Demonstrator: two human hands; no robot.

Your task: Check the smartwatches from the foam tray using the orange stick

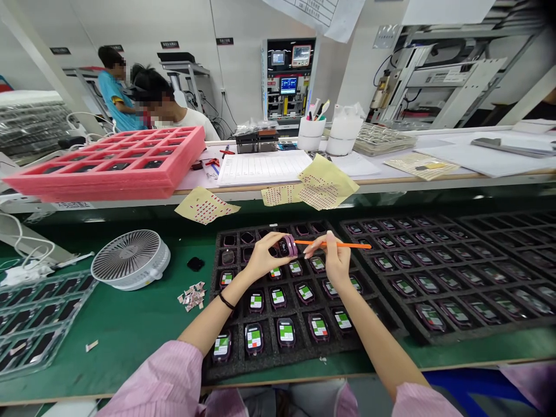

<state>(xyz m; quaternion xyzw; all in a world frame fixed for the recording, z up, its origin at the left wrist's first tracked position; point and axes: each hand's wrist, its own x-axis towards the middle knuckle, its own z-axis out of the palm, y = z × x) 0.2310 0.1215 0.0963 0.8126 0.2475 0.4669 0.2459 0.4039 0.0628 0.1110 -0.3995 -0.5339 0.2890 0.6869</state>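
The purple rounded-square smartwatch body (285,246) is gripped by the fingers (276,238) of the left hand (264,258), clamped on it just above a black foam tray (304,353) of green-labelled watches (286,332). A slim orange plastic stick (347,245) is pinched by the fingers (319,246) of the right hand (334,260), its end at the watch body. A round white desk fan (130,259) is set on the green table (130,330), left of the tray. Yellow sticker sheets (324,184) hang from the raised white table (478,174) beyond; a pink foam tray (104,188) is placed there.
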